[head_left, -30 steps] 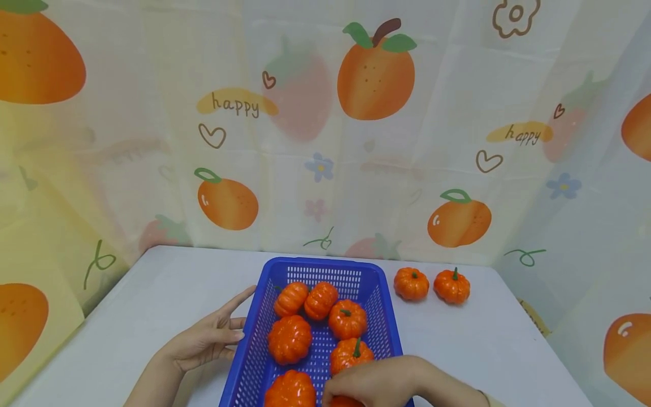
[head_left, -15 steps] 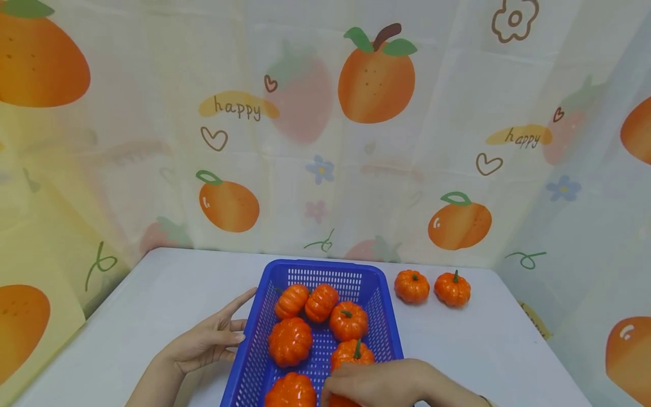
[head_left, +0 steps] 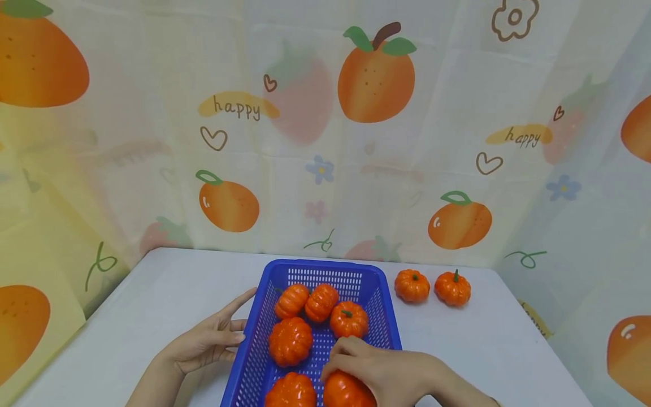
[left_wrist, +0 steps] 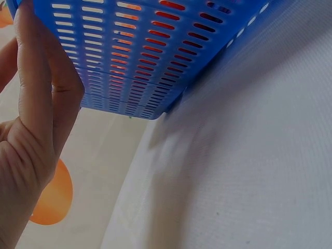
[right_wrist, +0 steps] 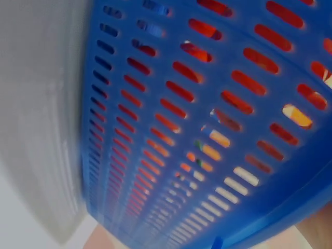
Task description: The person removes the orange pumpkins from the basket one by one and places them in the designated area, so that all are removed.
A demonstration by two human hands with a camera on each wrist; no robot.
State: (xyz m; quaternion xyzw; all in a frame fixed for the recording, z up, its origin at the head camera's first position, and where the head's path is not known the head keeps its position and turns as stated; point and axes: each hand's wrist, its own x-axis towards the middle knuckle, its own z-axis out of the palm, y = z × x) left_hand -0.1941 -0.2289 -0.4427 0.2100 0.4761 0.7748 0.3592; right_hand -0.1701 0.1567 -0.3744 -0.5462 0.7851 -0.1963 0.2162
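A blue perforated plastic basket (head_left: 394,316) stands on the white table with several glossy orange mini pumpkins inside. My left hand (head_left: 203,339) touches the basket's left side, its fingers fairly straight; the left wrist view shows those fingers (left_wrist: 36,78) against the slotted wall. Inside the near right part of the basket, my right hand (head_left: 381,367) holds a pumpkin (head_left: 348,391), fingers curled over its far side. That hand hides the pumpkin behind it. Another pumpkin (head_left: 291,391) lies to its left. In the right wrist view the basket wall (right_wrist: 171,129) covers most of the hand's work.
Two more mini pumpkins, one (head_left: 412,286) nearer the basket and one (head_left: 452,289) farther right, sit on the table (head_left: 488,350) at the back right. A fruit-printed curtain (head_left: 315,141) hangs behind and around the table.
My right hand has shifted up and away from me over the basket, and more of the pumpkin in its grip shows. The stemmed pumpkin behind is now covered. My left hand stays put.
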